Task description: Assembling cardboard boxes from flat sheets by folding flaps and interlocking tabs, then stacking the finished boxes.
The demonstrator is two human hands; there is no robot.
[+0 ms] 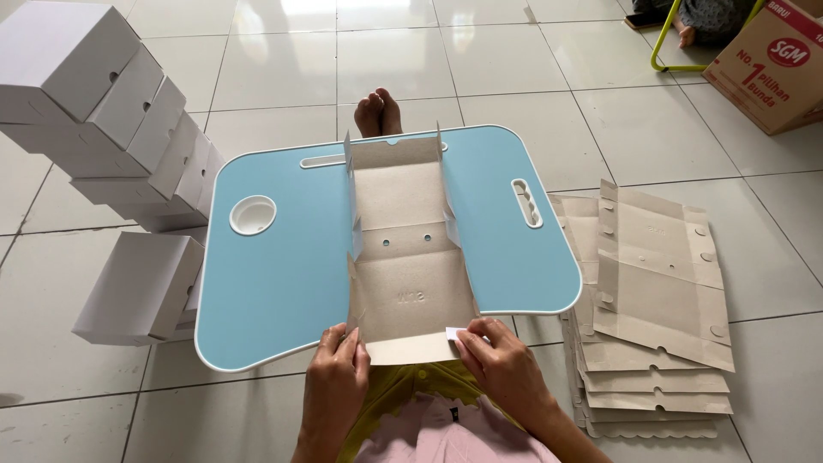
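Note:
A flat grey cardboard box blank (403, 249) lies lengthwise down the middle of a light blue lap table (283, 274), its side flaps standing up at the far end. My left hand (336, 386) grips the blank's near left corner. My right hand (501, 364) pinches the near right corner, where a small white flap is bent up. The near edge flap shows its white side between my hands.
A stack of flat cardboard blanks (656, 317) lies on the tiled floor at the right. Several folded white boxes (103, 111) are piled at the left. A printed cardboard carton (776, 64) stands far right. My feet (379, 113) show beyond the table.

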